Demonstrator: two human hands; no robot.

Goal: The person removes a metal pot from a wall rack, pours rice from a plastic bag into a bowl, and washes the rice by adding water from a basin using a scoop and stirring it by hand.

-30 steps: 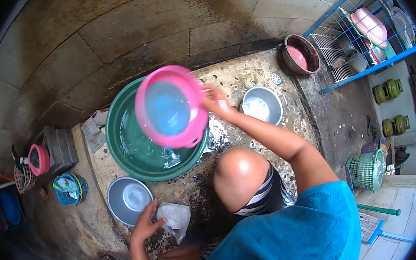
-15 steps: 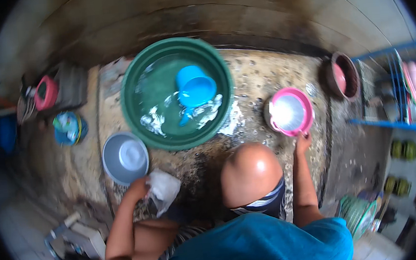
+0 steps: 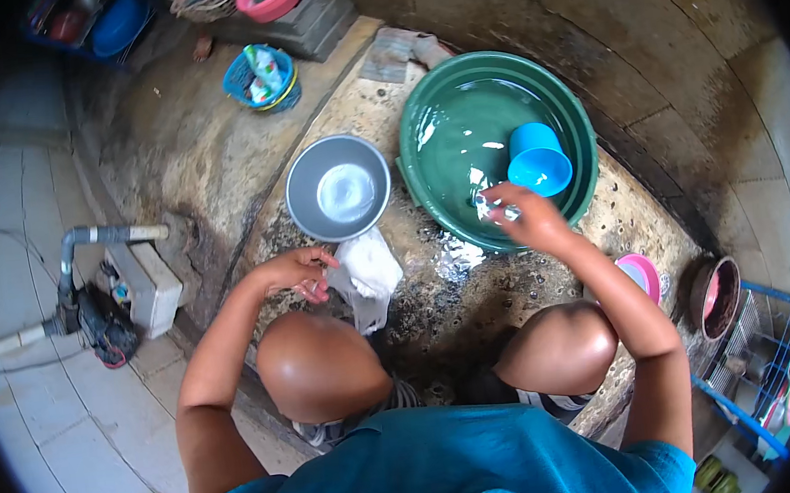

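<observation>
Where a green tub point(image 3: 482, 62) sits, wet concrete point(image 3: 442, 303) — stained wall point(image 3: 680, 62), pale tiles point(image 3: 61, 407)

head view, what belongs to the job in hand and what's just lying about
Likely in use:
- green tub, at the right hand
- blue dipper, inside it
- white bag, by the left hand
- grey basin

Lying about, seemingly:
- blue basket
- dish rack

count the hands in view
2: the left hand is right beside the white plastic bag, perhaps touching; the right hand is over the near edge of the green tub. None seems hidden.
</observation>
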